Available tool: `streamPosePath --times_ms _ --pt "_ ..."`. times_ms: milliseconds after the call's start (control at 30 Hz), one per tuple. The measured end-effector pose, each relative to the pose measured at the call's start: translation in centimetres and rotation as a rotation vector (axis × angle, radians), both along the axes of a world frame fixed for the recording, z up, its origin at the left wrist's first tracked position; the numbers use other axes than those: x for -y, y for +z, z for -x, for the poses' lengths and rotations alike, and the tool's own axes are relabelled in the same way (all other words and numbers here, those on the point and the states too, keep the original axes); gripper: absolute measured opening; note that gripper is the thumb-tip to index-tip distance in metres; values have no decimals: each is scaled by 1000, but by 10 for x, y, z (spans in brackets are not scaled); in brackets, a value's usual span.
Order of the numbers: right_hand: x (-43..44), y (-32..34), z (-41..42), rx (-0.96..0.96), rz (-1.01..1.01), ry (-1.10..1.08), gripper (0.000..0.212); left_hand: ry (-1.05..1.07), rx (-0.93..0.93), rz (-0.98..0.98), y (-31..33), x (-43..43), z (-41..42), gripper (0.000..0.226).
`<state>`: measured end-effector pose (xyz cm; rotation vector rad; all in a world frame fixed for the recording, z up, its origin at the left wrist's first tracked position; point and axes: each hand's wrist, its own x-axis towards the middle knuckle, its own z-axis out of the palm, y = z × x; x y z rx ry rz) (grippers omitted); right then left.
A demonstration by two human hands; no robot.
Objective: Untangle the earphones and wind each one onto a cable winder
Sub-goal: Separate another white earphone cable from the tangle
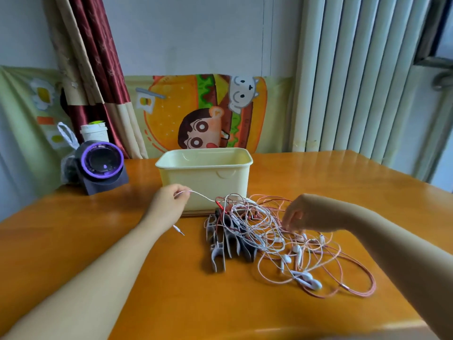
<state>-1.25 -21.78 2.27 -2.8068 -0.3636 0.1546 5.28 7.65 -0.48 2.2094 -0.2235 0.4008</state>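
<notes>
Landmark: yellow box (203, 163) on table (147, 290). We see left hand (169, 204) just left of box front, thumb and fingers pinching white cable (203, 196); cable runs right across box front into earphone tangle (282, 241). Below that hand hangs jack plug (179, 230). Tangle, white and pink, lies in front of box, spreading right. Grey cable winders (225, 239) heaped directly in front of box, under tangle's left edge. We see right hand (301, 214) front-right of box, fingertips bunched down, pinching pink strands.

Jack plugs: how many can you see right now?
1: the jack plug shows left of the cable winders, near the left hand pinching a white cable. Others may be hidden in the earphone tangle.
</notes>
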Motion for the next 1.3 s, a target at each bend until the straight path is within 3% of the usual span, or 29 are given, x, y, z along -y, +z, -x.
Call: streamPosePath --times_ms 367,567,800,967,1167,1300 --pt "-22 -4 -27 230 -89 -108 21 -76 -70 -174 -7 6 18 15" --pt "-45 -12 -85 204 -81 -236 28 -104 -57 -112 2 -2 22 15" --pt "-55 -30 -106 -10 -149 -309 22 -122 -46 -28 14 -12 22 17" --pt "-45 -7 -94 42 -257 -277 16 -162 -43 -6 32 1 14 20" --pt "-35 37 -78 133 -274 -220 25 -224 20 2 66 43 0 21" --pt "-33 59 -70 252 -307 -182 24 -260 113 -108 81 66 0 20"
